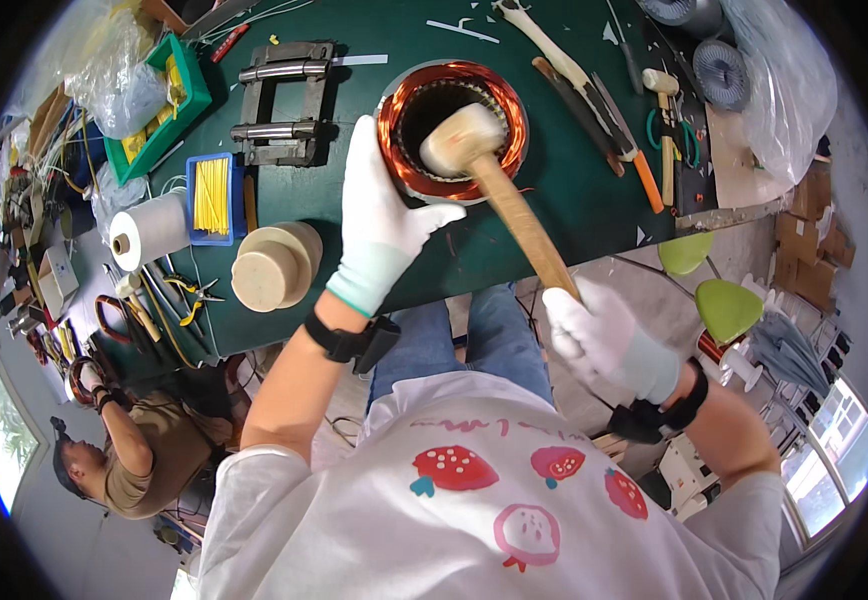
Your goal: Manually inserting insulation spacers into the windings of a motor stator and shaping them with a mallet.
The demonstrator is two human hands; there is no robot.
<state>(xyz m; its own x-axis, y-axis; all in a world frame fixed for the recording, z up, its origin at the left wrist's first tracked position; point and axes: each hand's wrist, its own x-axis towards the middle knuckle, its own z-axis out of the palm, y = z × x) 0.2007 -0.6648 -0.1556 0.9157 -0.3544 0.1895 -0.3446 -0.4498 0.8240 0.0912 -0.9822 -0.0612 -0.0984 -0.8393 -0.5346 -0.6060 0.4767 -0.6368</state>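
Observation:
A motor stator (514,120) with a ring of copper windings stands on the green bench, its open bore facing up. My left hand (382,215), in a white glove, rests against the stator's left side with fingers stretched and thumb spread along the near edge. In my gloved right hand (594,335) is the end of a wooden mallet's handle. The mallet (464,140) reaches from there up to the stator, its slightly blurred pale head over the bore and near rim. Whether the head touches the windings I cannot tell.
Left on the bench (354,275) are a metal roller frame (284,150), a blue box (194,215) of yellow strips, a white thread spool (149,230) and round beige blocks (272,275). Right lie long tools (594,110) and another mallet (664,110). A co-worker (139,450) sits at lower left.

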